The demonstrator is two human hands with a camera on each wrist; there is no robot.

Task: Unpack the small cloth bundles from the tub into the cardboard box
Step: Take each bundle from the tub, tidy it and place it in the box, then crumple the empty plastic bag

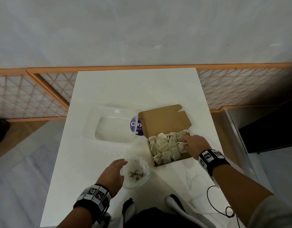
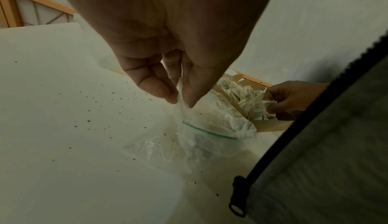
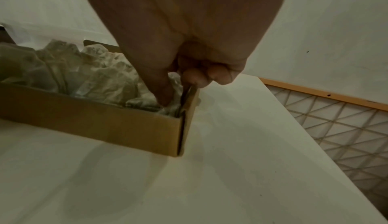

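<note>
An open cardboard box on the white table holds several pale cloth bundles packed in rows. My right hand reaches into the box's right side, its fingers curled on a bundle by the side wall; the thumb presses down among the bundles. Left of the box stands the clear plastic tub, with nothing showing inside it. Near the table's front my left hand pinches the edge of a clear zip bag between thumb and fingers. The bag holds only dark crumbs.
A round purple label shows between tub and box, partly hidden by the box lid. Dark crumbs are scattered on the table. A black cable loops at the front right. An orange lattice screen stands behind the table.
</note>
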